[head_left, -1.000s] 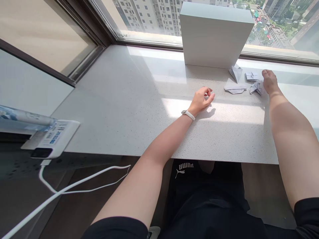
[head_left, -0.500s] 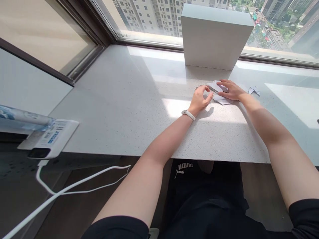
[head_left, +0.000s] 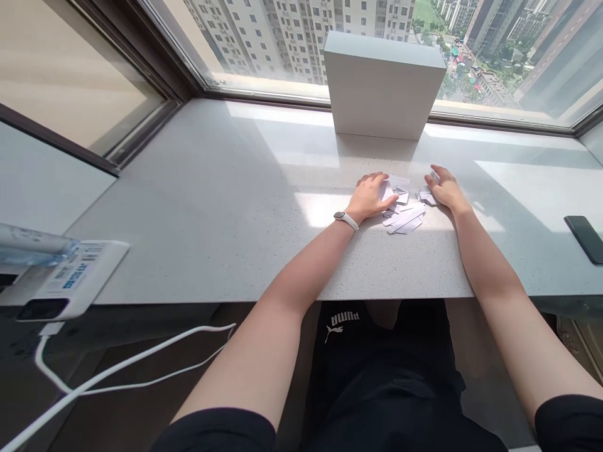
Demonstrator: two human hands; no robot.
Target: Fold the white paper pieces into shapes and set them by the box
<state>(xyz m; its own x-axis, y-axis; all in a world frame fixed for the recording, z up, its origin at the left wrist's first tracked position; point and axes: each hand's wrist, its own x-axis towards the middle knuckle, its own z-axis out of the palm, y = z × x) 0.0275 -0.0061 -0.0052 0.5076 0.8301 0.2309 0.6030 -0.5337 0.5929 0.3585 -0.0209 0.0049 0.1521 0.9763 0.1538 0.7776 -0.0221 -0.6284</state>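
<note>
Several folded white paper pieces lie on the counter between my hands. My left hand [head_left: 369, 197] rests at the left side of a folded paper [head_left: 400, 186], thumb and fingers apart, with its fingertips touching the paper's edge. Nearer me, a fanned stack of paper strips [head_left: 405, 220] lies just below my left thumb. My right hand [head_left: 447, 190] is closed, with a small folded paper piece [head_left: 434, 176] between thumb and fingers. Another folded paper cluster [head_left: 428, 197] lies under that hand, partly covered by it.
A tall pale box [head_left: 384, 94] stands on the counter [head_left: 226, 207] against the window. At the right lies a dark phone [head_left: 586, 238]. A white device [head_left: 78, 276] with a white cable [head_left: 141, 359] sits at the left edge.
My right hand has moved off the paper pile to the right, onto the small pieces there. The left hand has spread onto the papers. The view has shifted, and the phone now shows.
</note>
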